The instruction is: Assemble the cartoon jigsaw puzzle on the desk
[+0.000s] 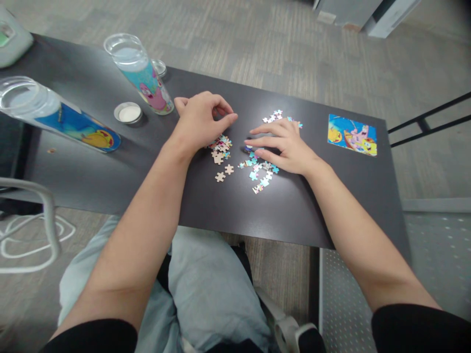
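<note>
Some tabletop [294, 211] separates puzzle pieces [218, 157] from near edge [253, 236]; right grip [286, 147] spread, left grip [200, 117] unclear.

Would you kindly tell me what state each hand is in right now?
Left hand: partly curled by the jigsaw pile; whether it holds anything cannot be told.
Right hand: open, spread over loose jigsaw pieces.

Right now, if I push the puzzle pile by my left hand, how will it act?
The pile would probably spread rather than move as one, since its pieces lie loose and overlapping. Each piece is likely light, judging by the small separate pieces nearby. They may slide easily, as the table looks smooth and shiny.
</note>
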The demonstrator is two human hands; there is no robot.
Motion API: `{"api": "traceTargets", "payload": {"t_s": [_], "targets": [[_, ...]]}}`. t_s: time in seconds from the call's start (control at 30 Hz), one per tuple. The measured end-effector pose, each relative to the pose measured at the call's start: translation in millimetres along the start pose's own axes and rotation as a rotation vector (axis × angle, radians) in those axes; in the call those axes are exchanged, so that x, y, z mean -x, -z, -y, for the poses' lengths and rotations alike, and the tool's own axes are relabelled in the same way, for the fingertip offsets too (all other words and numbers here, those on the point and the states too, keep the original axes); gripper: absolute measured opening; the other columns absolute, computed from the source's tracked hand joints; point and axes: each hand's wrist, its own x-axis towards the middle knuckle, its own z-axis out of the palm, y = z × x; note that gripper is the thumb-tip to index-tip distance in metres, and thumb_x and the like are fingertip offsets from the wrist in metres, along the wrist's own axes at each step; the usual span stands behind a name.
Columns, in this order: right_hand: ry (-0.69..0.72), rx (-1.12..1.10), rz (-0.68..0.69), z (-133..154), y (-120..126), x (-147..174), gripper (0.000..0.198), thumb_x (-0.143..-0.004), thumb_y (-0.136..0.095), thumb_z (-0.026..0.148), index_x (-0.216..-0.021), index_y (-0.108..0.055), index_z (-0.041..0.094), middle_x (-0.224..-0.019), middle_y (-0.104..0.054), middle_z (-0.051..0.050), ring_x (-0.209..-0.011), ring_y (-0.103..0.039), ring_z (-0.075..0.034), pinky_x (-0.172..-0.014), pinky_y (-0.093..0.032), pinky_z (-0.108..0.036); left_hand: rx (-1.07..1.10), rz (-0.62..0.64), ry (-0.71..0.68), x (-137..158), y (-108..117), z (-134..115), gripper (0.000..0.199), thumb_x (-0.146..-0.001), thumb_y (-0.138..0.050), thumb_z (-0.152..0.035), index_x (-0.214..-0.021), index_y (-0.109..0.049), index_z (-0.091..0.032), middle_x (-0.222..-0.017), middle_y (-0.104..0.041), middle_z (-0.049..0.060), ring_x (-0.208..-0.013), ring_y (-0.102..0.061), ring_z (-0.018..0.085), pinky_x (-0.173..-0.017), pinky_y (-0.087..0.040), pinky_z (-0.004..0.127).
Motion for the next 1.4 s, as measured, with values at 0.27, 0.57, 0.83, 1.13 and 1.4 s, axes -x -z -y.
{"api": "traceTargets", "payload": {"t_s": [0.27,0.57,0.83,1.13,1.4], "targets": [[0.060,-0.248,0.091,16,1,-4,0.028,-0.124,-0.079,0.067,-0.129,-0.104,0.055,-0.154,-0.097,0.002,-0.140,-0.088,-0.037,-0.135,-0.054,-0.066,0.028,-0.004,-0.132,25,3,-18,0.025,-0.106,-0.082,-0.056,-0.115,-0.090,-0.035,-0.131,-0.087,0.008,-0.131,-0.075,0.039,-0.139,-0.031,0.070],[0.077,-0.229,0.067,18,-6,-3,0.039,-0.122,-0.079,0.076,-0.139,-0.103,0.049,-0.160,-0.095,-0.003,-0.145,-0.081,-0.035,-0.136,-0.050,-0.062,-0.105,0.153,-0.236,139,22,2,0.044,-0.117,-0.073,-0.066,-0.144,-0.094,-0.040,-0.157,-0.086,0.015,-0.151,-0.073,0.048,-0.130,-0.044,0.074],[0.046,-0.246,0.047,32,-13,9,0.034,-0.111,-0.087,0.079,-0.124,-0.105,0.053,-0.155,-0.097,-0.003,-0.142,-0.087,-0.037,-0.136,-0.056,-0.068,-0.192,0.202,-0.281,152,17,-3,0.055,-0.122,-0.054,-0.066,-0.159,-0.092,-0.050,-0.166,-0.083,0.014,-0.154,-0.072,0.051,-0.125,-0.051,0.079],[-0.044,-0.216,-0.064,78,-27,61,0.023,-0.099,-0.098,0.057,-0.119,-0.101,0.067,-0.151,-0.097,0.005,-0.153,-0.089,-0.045,-0.136,-0.062,-0.082,-0.142,0.144,-0.327,144,12,5,0.044,-0.116,-0.064,-0.063,-0.144,-0.095,-0.052,-0.150,-0.087,0.012,-0.143,-0.078,0.050,-0.123,-0.058,0.076],[-0.210,-0.149,-0.182,88,-38,18,0.061,-0.105,-0.085,0.096,-0.125,-0.102,0.041,-0.135,-0.097,-0.008,-0.117,-0.083,-0.037,-0.119,-0.059,-0.066,-0.138,0.069,-0.273,145,12,4,0.025,-0.103,-0.082,-0.054,-0.123,-0.092,-0.044,-0.139,-0.086,0.015,-0.144,-0.076,0.055,-0.120,-0.060,0.080]]}}
